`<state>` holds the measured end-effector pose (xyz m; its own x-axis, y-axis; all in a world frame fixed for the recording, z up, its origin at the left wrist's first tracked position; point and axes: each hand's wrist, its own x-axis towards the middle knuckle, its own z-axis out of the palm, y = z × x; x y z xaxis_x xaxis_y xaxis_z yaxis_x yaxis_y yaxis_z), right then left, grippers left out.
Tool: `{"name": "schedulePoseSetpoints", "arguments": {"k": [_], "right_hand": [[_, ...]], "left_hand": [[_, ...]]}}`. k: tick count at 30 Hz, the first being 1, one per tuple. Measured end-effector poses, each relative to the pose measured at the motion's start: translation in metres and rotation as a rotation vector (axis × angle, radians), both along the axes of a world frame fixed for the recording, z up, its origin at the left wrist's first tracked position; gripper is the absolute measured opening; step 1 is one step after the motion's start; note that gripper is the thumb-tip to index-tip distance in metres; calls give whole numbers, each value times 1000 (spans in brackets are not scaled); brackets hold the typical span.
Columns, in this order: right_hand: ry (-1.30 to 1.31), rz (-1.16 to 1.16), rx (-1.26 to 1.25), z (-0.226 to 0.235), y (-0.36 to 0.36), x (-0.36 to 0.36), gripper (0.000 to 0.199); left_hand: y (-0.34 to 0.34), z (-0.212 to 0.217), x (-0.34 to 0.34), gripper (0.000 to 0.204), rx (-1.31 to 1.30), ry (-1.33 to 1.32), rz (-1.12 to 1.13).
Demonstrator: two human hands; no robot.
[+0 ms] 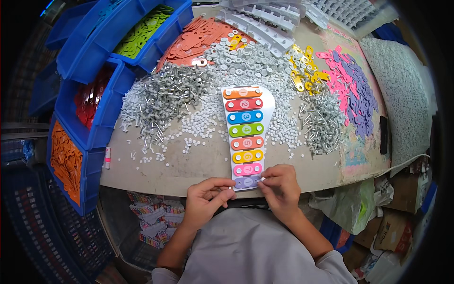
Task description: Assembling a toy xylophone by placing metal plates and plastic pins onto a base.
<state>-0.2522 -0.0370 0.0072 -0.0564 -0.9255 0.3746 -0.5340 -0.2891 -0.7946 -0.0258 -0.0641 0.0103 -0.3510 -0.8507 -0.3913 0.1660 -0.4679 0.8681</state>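
A white toy xylophone (268,109) lies at the table's front edge, its several coloured bars running from orange at the far end to a purple bar (246,182) nearest me. Round white caps sit on the ends of the other bars. My left hand (206,196) is at the purple bar's left end, thumb and finger pinched on a small white piece (231,188). At that bar's right end, my right hand (283,189) pinches a small white cap (262,179) between thumb and finger. The palm-side fingers of both hands are partly hidden.
Behind the xylophone spread heaps of metal pins (165,94), white caps (246,61) and tiny white beads (208,120). Blue bins (125,78) of coloured bars line the left. Yellow, pink and purple bars (362,102) lie right, beside a foam-wrapped bundle (402,85). White plastic frames (255,28) stand behind.
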Motion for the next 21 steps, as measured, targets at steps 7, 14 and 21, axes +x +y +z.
{"name": "schedulePoseSetpoints", "arguments": {"k": [7, 14, 21], "right_hand": [[101, 32, -33, -1, 1, 0, 27], [161, 89, -5, 10, -2, -5, 25], [-505, -20, 717, 11, 2, -5, 26]], "left_hand": [[-1, -8, -1, 18, 49, 152, -69], [-7, -3, -7, 12, 62, 98, -85], [-15, -4, -14, 49, -4, -88, -86]]}}
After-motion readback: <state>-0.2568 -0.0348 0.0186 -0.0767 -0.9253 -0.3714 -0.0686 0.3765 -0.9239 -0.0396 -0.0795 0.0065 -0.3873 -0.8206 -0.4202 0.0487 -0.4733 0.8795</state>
